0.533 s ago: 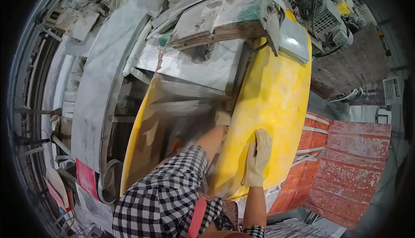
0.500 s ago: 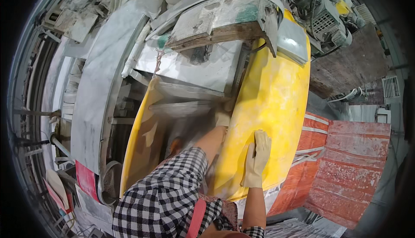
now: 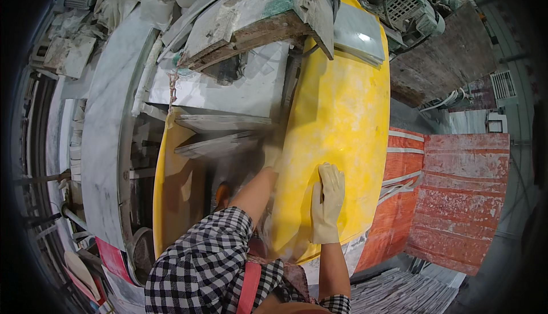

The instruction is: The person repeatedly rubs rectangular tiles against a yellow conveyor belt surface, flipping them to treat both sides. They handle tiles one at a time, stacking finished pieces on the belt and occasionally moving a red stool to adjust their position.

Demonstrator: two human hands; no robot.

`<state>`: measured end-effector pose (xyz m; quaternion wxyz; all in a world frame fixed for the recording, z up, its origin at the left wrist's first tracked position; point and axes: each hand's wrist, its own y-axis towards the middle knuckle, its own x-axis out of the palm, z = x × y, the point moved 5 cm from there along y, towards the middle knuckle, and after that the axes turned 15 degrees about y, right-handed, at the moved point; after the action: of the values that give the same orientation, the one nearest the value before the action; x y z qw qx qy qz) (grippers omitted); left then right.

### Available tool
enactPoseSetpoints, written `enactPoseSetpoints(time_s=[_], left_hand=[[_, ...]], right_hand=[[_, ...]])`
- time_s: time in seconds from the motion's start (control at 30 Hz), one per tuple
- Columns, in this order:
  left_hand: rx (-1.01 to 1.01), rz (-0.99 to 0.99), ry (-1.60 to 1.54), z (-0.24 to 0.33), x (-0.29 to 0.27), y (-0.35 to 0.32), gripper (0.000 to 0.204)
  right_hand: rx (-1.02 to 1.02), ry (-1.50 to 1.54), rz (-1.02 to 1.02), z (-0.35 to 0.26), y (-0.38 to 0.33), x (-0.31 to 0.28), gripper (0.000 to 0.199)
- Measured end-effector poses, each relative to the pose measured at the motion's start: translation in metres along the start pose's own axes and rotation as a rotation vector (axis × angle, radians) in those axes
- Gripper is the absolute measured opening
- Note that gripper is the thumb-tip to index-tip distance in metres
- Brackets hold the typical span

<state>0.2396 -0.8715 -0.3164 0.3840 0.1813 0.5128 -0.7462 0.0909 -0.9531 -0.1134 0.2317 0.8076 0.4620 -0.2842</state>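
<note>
My right hand (image 3: 329,202), in a pale cream glove, lies flat with fingers stretched out on a dusty yellow panel (image 3: 342,120). My left arm, in a black-and-white checkered sleeve, reaches down into the dark gap beside that panel. The left hand (image 3: 272,155) there is blurred, apparently gloved, and its fingers cannot be made out. Near it, thin grey stone slabs (image 3: 220,143) stick out across the gap. A second yellow panel (image 3: 162,194) bounds the gap on the left, and a rusty chain (image 3: 173,85) hangs at its top.
A thick dusty block (image 3: 245,25) overhangs the far end, above a white metal surface (image 3: 222,88). A grey marble slab (image 3: 111,125) stands at left. A glossy grey tile (image 3: 358,34) rests on the yellow panel. Red boards (image 3: 459,200) lie right, stacked strips (image 3: 399,297) below them.
The whole view has shifted, so the scene sits slightly further left and up. My right hand stays flat on the yellow panel; my left arm is still down in the gap.
</note>
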Motion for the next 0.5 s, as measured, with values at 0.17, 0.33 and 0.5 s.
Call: enactPoseSetpoints(time_s=[0.17, 0.33, 0.5], left_hand=[[0.011, -0.001, -0.002, 0.007, 0.003, 0.004, 0.058], [0.053, 0.006, -0.040, 0.038, 0.002, 0.031, 0.058], [0.155, -0.112, -0.157, 0.028, -0.011, 0.072, 0.059]], right_hand=[[-0.003, -0.013, 0.002, -0.001, -0.002, 0.000, 0.040], [-0.042, -0.030, 0.024, 0.001, 0.000, 0.001, 0.040], [-0.091, -0.013, 0.030, 0.003, -0.002, 0.003, 0.040]])
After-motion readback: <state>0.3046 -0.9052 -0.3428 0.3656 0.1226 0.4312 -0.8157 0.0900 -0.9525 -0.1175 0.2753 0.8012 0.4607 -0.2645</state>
